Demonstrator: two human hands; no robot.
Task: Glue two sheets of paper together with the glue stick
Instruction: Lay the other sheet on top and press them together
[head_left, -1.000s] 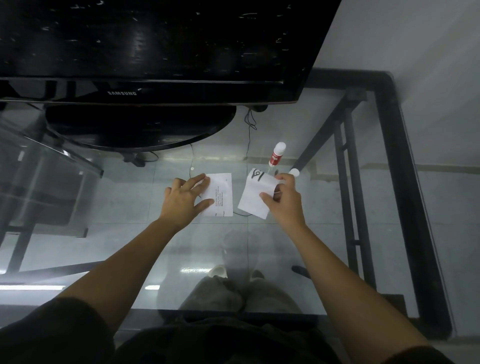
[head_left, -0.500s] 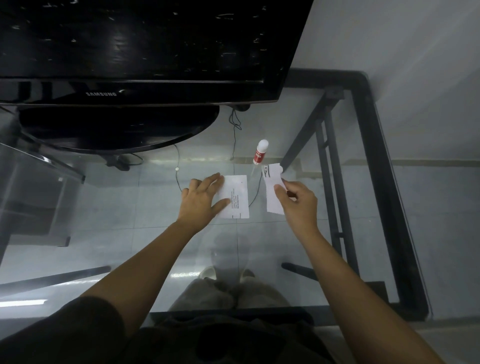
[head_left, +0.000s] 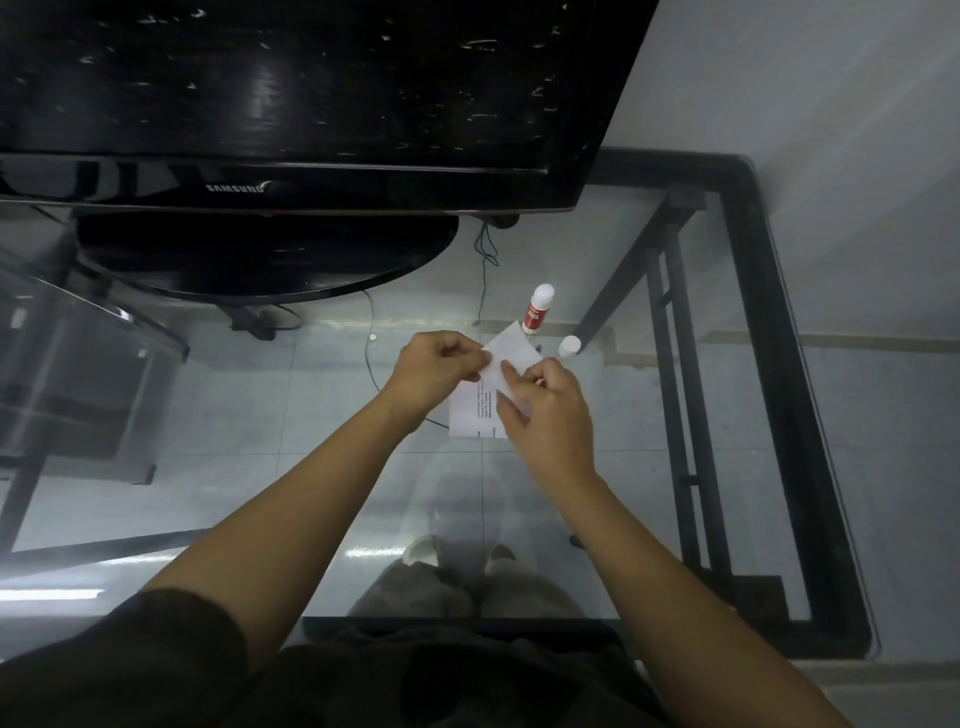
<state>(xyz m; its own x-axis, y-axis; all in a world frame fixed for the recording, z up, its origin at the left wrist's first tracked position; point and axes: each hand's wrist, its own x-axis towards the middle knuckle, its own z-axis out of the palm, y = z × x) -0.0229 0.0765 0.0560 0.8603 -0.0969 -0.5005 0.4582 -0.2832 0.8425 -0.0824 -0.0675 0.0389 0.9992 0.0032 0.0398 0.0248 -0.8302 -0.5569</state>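
A small white paper slip (head_left: 511, 351) is held tilted above the glass table, pinched at its left edge by my left hand (head_left: 434, 369) and at its lower edge by my right hand (head_left: 545, 410). Under it a second white sheet with printed text (head_left: 475, 415) lies flat on the glass, partly hidden by my right hand. The red and white glue stick (head_left: 536, 309) stands upright just behind the slip. Its white cap (head_left: 569, 345) sits on the glass to its right.
A black television (head_left: 291, 104) on a round stand (head_left: 260, 254) fills the back of the glass table (head_left: 260, 493). A thin black cable (head_left: 485, 260) hangs behind. The table's black frame (head_left: 789, 415) runs along the right, next to a white wall.
My left hand lifted off the flat sheet and took the slip's left edge. My right hand carried the slip left, over the printed sheet.
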